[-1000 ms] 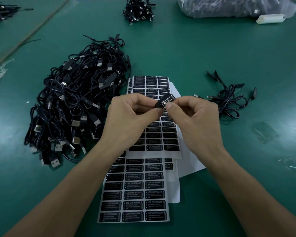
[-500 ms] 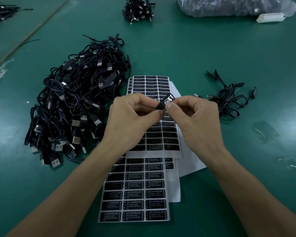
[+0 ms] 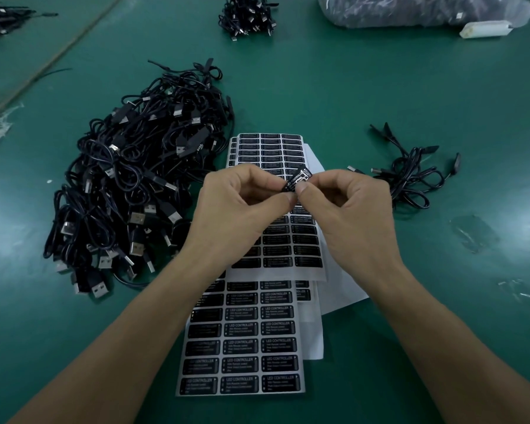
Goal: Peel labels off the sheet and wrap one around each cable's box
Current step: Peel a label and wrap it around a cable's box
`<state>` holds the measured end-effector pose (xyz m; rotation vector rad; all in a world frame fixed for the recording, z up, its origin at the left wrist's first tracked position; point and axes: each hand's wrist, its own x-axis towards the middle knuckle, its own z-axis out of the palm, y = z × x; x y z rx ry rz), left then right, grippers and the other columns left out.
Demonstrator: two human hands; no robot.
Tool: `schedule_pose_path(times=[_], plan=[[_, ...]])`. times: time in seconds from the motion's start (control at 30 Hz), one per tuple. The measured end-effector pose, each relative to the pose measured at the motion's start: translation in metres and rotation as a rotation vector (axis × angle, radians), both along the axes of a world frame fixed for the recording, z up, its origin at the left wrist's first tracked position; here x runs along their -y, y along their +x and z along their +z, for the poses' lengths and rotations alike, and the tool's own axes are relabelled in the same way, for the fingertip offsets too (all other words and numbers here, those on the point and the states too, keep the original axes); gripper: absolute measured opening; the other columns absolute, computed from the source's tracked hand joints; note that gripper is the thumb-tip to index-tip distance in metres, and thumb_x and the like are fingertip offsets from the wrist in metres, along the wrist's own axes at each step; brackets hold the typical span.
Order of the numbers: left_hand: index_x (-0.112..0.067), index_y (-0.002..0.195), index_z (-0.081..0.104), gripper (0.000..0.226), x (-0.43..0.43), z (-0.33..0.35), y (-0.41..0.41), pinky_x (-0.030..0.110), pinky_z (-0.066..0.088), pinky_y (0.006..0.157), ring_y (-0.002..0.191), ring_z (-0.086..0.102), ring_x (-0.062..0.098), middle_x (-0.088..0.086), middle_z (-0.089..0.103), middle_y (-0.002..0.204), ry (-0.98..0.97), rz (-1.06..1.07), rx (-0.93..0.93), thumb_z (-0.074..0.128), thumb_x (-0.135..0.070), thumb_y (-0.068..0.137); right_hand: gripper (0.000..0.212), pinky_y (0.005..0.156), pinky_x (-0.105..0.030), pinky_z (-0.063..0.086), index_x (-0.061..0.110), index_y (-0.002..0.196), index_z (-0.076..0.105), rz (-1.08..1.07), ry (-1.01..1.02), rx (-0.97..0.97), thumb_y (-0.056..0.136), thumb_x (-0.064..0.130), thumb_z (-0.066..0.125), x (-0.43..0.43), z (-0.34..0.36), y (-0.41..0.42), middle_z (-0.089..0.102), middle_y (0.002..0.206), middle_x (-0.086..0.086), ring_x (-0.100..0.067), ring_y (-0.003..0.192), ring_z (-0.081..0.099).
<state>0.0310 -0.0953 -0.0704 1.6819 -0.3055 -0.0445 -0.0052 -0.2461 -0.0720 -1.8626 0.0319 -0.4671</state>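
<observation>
On your green table (image 3: 364,93), the big cable pile (image 3: 135,191) lies at nine o'clock of your hands, the label sheets (image 3: 242,347) at six. Your left hand (image 3: 236,215) and right hand (image 3: 349,215) pinch the little box (image 3: 290,185) with curled fingers (image 3: 283,199) above the sheets. It has tilted slightly since a second ago, so its label (image 3: 300,176) looks nearly wrapped.

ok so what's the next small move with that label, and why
Probably roll the thumb of the right hand over the label to press its loose end down. That hand and the left hand both pinch it above the label sheets, and its far end sticks out past the fingertips, seemingly not yet stuck flat. How far it is wrapped is hidden, so this is a guess.
</observation>
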Motion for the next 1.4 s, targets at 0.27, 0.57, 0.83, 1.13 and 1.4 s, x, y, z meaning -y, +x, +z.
schedule_pose_path(times=[0.27, 0.57, 0.83, 1.13, 1.4], plan=[[-0.019, 0.078, 0.074, 0.006, 0.003, -0.002, 0.001, 0.042, 0.063, 0.077, 0.079, 0.073, 0.032, 0.004, 0.076, 0.077, -0.016, 0.031, 0.015, 0.077, -0.022, 0.075, 0.019, 0.058, -0.009, 0.046, 0.029, 0.073, 0.071, -0.022, 0.005, -0.005, 0.087, 0.018, 0.073, -0.001, 0.001, -0.001, 0.07, 0.066, 0.017, 0.004, 0.058, 0.061], [-0.024, 0.074, 0.072, 0.002, 0.003, -0.005, 0.002, 0.048, 0.061, 0.075, 0.077, 0.071, 0.036, 0.006, 0.075, 0.074, 0.023, 0.051, 0.039, 0.073, -0.024, 0.076, 0.014, 0.06, -0.009, 0.048, 0.031, 0.073, 0.073, -0.084, -0.051, 0.024, 0.082, 0.023, 0.08, -0.003, 0.003, -0.005, 0.071, 0.068, 0.021, 0.001, 0.063, 0.067], [-0.023, 0.074, 0.072, 0.003, 0.002, -0.003, 0.002, 0.035, 0.061, 0.072, 0.074, 0.073, 0.028, 0.002, 0.075, 0.073, -0.014, 0.022, 0.043, 0.072, -0.021, 0.076, 0.023, 0.055, -0.014, 0.048, 0.024, 0.071, 0.067, -0.149, 0.005, 0.022, 0.074, 0.033, 0.088, 0.003, 0.003, -0.003, 0.069, 0.067, 0.009, -0.001, 0.056, 0.06], [-0.022, 0.079, 0.074, 0.002, 0.002, -0.003, 0.001, 0.049, 0.061, 0.078, 0.082, 0.071, 0.037, 0.009, 0.075, 0.079, 0.019, -0.002, 0.055, 0.075, -0.024, 0.079, 0.016, 0.071, -0.027, 0.058, 0.026, 0.093, 0.073, -0.006, 0.11, 0.005, 0.081, 0.024, 0.083, 0.005, -0.001, 0.002, 0.074, 0.079, 0.008, -0.01, 0.073, 0.071], [-0.029, 0.098, 0.076, 0.008, -0.002, -0.002, -0.002, 0.03, 0.056, 0.072, 0.076, 0.068, 0.014, -0.013, 0.074, 0.083, 0.315, -0.024, 0.414, 0.069, -0.028, 0.093, 0.013, 0.072, -0.018, 0.052, 0.028, 0.085, 0.07, 0.079, -0.001, 0.087, 0.094, 0.019, 0.068, 0.006, 0.004, -0.001, 0.07, 0.073, 0.017, -0.004, 0.074, 0.066]])
